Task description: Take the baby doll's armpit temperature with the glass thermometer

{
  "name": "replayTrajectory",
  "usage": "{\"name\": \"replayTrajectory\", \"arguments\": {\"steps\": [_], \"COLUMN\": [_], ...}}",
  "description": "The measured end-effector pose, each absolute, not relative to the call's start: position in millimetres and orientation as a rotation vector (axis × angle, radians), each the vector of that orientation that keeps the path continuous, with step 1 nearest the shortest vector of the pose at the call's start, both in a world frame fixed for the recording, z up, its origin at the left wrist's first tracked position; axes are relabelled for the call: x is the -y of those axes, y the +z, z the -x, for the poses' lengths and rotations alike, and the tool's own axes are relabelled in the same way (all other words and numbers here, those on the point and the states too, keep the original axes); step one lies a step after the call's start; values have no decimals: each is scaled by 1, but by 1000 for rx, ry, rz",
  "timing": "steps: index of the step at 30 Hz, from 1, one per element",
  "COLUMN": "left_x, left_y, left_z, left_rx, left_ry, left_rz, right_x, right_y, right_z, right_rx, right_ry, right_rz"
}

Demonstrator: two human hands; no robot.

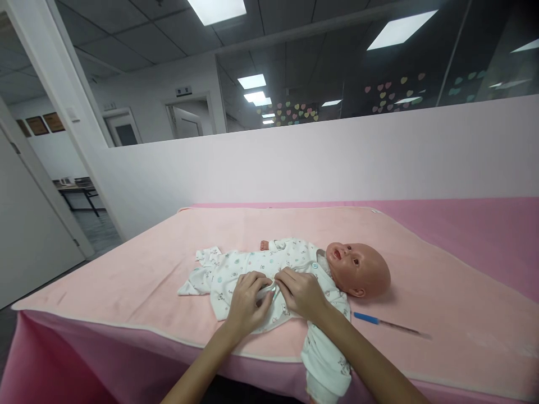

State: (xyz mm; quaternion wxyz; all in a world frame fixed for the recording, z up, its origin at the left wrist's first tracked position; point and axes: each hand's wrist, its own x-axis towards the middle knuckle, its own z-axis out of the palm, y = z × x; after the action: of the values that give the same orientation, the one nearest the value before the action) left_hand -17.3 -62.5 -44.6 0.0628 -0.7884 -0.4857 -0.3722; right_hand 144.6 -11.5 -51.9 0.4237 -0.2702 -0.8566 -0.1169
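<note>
A baby doll (362,270) lies on its back, its head to the right, dressed in a white patterned romper (236,268). My left hand (251,300) is closed on the romper's front edge at the belly, with a fold of cloth between thumb and fingers. Close beside it, my right hand (301,289) pinches the same edge, fingertips nearly touching the left ones. Whether a snap or tie sits between the fingers cannot be made out. One sleeved arm of the doll hangs over the table's front edge under my right forearm.
A blue-handled thin stick, perhaps a brush (391,325), lies right of the doll. Beneath everything spreads a peach mat (138,264) over a pink cover (484,241). A white low wall (337,163) with glass above stands behind, and a door (33,224) is at left.
</note>
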Motion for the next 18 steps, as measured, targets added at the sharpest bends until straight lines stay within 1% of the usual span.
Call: {"name": "replayTrajectory", "arguments": {"steps": [12, 18], "left_x": [60, 63], "left_y": [-48, -44], "left_z": [19, 18], "left_rx": [1466, 1546], "left_ry": [-1180, -1263], "left_rz": [2383, 2314], "right_x": [12, 11], "right_y": [-52, -51], "right_z": [-145, -145], "right_rx": [2148, 2118], "right_ry": [-304, -277], "right_rz": [693, 685]}}
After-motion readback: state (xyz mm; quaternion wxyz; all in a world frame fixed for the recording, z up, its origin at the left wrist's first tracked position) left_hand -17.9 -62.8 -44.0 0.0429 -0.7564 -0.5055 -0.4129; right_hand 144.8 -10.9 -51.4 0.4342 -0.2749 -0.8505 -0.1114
